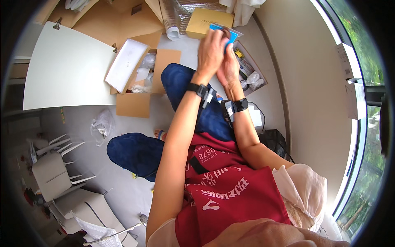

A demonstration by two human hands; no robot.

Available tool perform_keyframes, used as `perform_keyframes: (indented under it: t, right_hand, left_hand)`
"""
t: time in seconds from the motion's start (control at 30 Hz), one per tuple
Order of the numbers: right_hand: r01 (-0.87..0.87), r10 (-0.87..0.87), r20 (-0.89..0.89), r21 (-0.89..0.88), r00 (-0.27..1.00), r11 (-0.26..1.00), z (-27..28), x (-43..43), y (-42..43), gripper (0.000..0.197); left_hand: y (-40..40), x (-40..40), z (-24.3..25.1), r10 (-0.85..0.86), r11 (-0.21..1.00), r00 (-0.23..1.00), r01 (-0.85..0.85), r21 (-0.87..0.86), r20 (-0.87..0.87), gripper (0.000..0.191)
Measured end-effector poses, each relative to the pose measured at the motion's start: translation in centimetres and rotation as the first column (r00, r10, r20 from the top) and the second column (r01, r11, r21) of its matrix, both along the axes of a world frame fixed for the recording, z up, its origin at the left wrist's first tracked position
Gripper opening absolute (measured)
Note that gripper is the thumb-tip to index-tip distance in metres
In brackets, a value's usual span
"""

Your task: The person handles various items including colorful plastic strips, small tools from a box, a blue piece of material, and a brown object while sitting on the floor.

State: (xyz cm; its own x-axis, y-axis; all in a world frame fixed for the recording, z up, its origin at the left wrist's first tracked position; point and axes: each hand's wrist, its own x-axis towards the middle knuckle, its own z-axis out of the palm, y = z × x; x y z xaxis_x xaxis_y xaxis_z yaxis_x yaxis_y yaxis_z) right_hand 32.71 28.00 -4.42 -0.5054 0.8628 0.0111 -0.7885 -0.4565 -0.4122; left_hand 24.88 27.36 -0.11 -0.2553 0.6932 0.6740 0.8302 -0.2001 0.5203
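Both my hands meet in front of me around a bright blue card [232, 37] with clear plastic at its far edge. A dark brown item, too blurred to name, shows against the card. My right hand [230, 66] grips the card from the right, its thumb along the edge. Across the card's left side lie the bent fingers of my left hand [210, 51], slightly blurred. Below and right of the hands is a shallow open box [260, 72], holding a yellow item [238, 53] and clear plastic bags [254, 81].
An open cardboard box [168, 61] with wrapped items and a white-lined lid [126, 66] stands left of my knee. Behind are a yellow box [209, 23] and foil roll [176, 18]. A white cabinet door [71, 68] juts out left; chairs [52, 176] stand lower left.
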Motion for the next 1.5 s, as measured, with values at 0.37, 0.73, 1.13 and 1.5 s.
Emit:
perform_keyframes:
  t: [0.37, 0.73, 1.13, 1.5]
  right_hand:
    - [-0.018, 0.018, 0.003, -0.096, 1.0, 0.995, -1.6, 0.4, 1.1, 0.044]
    - [0.055, -0.052, 0.025, -0.119, 0.998, 0.991, -3.3, 0.6, 1.5, 0.045]
    - [0.14, -0.1, 0.133, -0.341, 0.986, 0.93, -13.5, 4.0, 4.8, 0.045]
    - [0.382, 0.126, 0.801, -0.41, 0.586, 0.828, -34.1, 9.3, 9.9, 0.031]
  left_hand:
    - [1.1, 0.5, -0.5, -0.017, 0.997, 0.994, 0.009, -0.083, -0.105, 0.019]
    - [1.8, 0.9, -2.1, 0.021, 0.987, 0.983, -0.049, -0.15, -0.181, 0.019]
    - [1.3, -7.0, -4.1, 0.329, 0.944, 0.944, -0.33, 0.032, 0.028, 0.031]
    - [0.8, -5.4, -3.8, 0.193, 0.971, 0.899, -0.117, -0.21, 0.393, 0.038]
